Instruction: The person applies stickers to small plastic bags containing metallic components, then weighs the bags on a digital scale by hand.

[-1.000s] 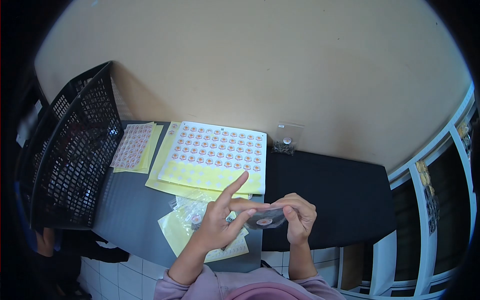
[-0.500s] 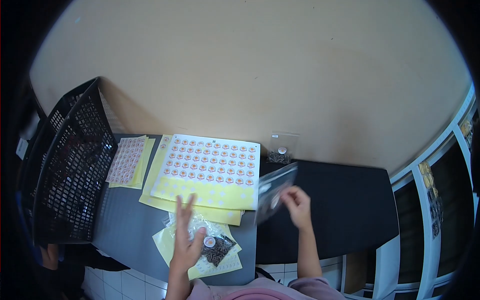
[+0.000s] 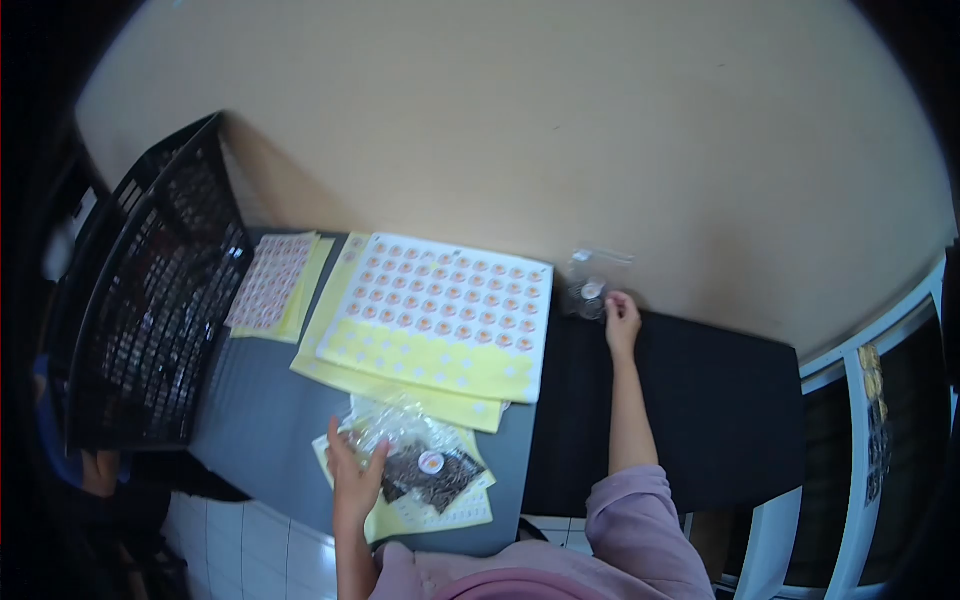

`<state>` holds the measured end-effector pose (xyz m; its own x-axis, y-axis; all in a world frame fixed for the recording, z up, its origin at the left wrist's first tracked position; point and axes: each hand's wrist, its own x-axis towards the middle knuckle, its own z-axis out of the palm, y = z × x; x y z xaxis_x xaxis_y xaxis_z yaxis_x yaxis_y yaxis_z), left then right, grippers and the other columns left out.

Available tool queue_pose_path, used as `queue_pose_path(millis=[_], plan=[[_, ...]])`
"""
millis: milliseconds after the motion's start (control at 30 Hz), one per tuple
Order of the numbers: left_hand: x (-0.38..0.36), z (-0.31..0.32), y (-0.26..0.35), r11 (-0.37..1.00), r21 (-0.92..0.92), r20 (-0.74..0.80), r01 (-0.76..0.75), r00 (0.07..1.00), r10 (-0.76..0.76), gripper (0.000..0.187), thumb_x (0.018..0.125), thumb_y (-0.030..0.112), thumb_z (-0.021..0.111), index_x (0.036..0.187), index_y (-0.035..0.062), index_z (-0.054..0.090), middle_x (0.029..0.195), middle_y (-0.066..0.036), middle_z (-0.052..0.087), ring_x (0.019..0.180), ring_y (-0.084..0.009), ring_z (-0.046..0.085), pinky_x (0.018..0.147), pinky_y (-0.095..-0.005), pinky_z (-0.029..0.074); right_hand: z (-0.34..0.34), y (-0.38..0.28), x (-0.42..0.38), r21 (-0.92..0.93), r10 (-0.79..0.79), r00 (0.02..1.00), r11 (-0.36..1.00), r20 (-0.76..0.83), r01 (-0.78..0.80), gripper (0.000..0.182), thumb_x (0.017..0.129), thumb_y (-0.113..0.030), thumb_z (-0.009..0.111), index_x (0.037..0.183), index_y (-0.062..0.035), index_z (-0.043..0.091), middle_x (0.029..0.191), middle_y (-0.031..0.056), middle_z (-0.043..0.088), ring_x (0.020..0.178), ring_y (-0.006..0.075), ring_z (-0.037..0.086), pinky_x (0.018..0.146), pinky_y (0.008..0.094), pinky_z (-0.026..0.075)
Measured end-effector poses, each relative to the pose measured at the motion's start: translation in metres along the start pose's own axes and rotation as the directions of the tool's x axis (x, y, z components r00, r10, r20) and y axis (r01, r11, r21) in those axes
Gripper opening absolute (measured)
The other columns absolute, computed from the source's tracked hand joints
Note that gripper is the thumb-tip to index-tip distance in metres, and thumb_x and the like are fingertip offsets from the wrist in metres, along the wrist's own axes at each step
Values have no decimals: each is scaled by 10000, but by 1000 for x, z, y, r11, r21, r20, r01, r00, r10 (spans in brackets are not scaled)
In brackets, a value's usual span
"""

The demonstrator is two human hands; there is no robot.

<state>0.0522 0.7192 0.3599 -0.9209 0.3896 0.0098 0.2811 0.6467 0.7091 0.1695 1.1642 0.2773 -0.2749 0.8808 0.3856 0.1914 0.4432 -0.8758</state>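
Note:
At the back edge by the wall, my right hand (image 3: 623, 320) pinches the right side of a clear zip bag (image 3: 590, 298). That bag has a round sticker and small dark pieces inside; a second bag seems to overlap it, though blur hides the detail. Near the front, my left hand (image 3: 357, 478) is open, thumb and fingers apart, beside a pile of clear bags (image 3: 432, 478) with dark screw-like pieces. One of these carries a round sticker. Under the pile lie yellow backing sheets (image 3: 465, 513).
A large sheet of round stickers (image 3: 450, 290) on yellow backing covers the grey table (image 3: 270, 400). A smaller sticker sheet (image 3: 275, 283) lies left of it. The black crate (image 3: 165, 310) stands at far left; a black-topped table (image 3: 710, 410) adjoins right. Another person's hand (image 3: 100, 472) shows below the crate.
My right hand has carried the clear bag up and away to the bag standing by the wall. My left hand has lowered slightly beside the pile. The view has shifted.

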Motion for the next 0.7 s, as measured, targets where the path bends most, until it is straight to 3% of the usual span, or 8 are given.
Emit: queue_pose_path(millis=[100,133,167,233,367,400,500,700], plan=[[1,-2,4,972,-234,-8,17,1000,-19,731,745,156,636,1296,-6,184,964,-106,477,934,-215,452,840,-328,358,11,-8,-25,-276,-159,878,961,-450,33,198,763,-23,553,960,-6,535,863,94,549,712,156,543,653,262,443],[3,-3,6,930,-368,-2,-6,1000,6,712,743,106,637,1291,5,194,931,-77,480,911,-191,473,841,-315,362,11,-33,-40,-268,-154,887,963,-435,36,198,763,-23,553,960,-6,535,863,94,549,712,156,543,653,262,443],[5,-2,3,931,-365,-10,1,1000,-5,712,743,106,637,1291,5,194,931,-77,480,911,-191,473,841,-315,362,12,-71,-61,-160,-157,932,981,-326,109,191,757,-15,552,947,-6,531,848,87,530,689,150,528,634,256,436],[7,1,0,680,-732,63,39,998,11,630,765,4,575,1280,12,212,877,-52,477,838,-161,541,774,-259,423,16,-132,-104,52,-252,966,966,-53,255,156,746,7,547,901,-2,527,830,73,515,658,132,507,589,235,416],[1,-8,23,610,-791,153,48,981,120,459,796,-9,523,1216,5,340,890,-39,469,838,-185,591,701,-271,480,19,-197,-175,222,-190,802,972,566,74,406,652,-76,693,1013,-14,519,822,74,564,687,141,550,640,262,446],[-2,-9,35,608,-794,102,19,990,101,380,803,15,524,1164,7,407,752,-6,455,755,-147,574,673,-256,480,19,-209,-186,246,-217,758,966,615,76,448,650,-125,717,1030,-17,506,828,68,567,696,140,551,652,274,450],[-5,-3,36,605,-796,72,-19,990,125,336,806,30,529,1130,8,444,762,-7,463,728,-129,557,672,-256,472,21,-218,-204,264,-149,686,962,713,-65,313,701,-107,683,963,-17,538,816,66,584,653,120,567,619,236,454],[-8,6,23,413,-910,89,33,989,118,221,903,187,419,984,19,536,795,-21,510,744,-136,523,677,-293,467,5,-186,-205,398,-60,808,890,586,-222,91,754,-37,614,820,-1,563,806,51,597,679,91,565,629,227,454]])
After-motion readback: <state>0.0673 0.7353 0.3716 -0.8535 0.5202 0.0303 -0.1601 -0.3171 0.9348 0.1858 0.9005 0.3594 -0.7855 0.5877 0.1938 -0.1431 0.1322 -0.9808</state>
